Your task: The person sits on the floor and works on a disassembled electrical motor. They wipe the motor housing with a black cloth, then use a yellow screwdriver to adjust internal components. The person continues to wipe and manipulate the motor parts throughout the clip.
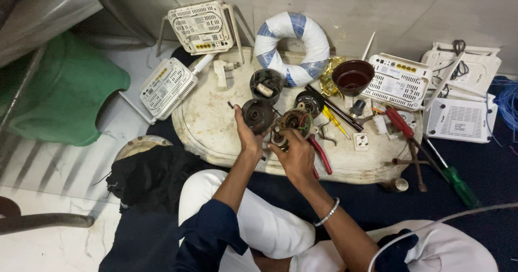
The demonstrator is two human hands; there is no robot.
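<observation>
My left hand (pixel 247 134) grips a dark round motor housing cap (pixel 258 114), lifted just above a dirty white board (pixel 216 124). My right hand (pixel 295 154) holds a small motor core with copper windings and coloured wires (pixel 294 122), right beside the cap. Red-handled pliers (pixel 322 154) lie under and next to my right hand. A silver bracelet sits on my right wrist.
A dark cup part (pixel 266 83), a brown bowl-shaped cover (pixel 353 77), a white and blue tape ring (pixel 291 47), a yellow screwdriver (pixel 335 121), a green screwdriver (pixel 457 184), a white socket (pixel 361 141) and several white routers (pixel 398 81) surround the board. A green chair (pixel 65 94) stands left.
</observation>
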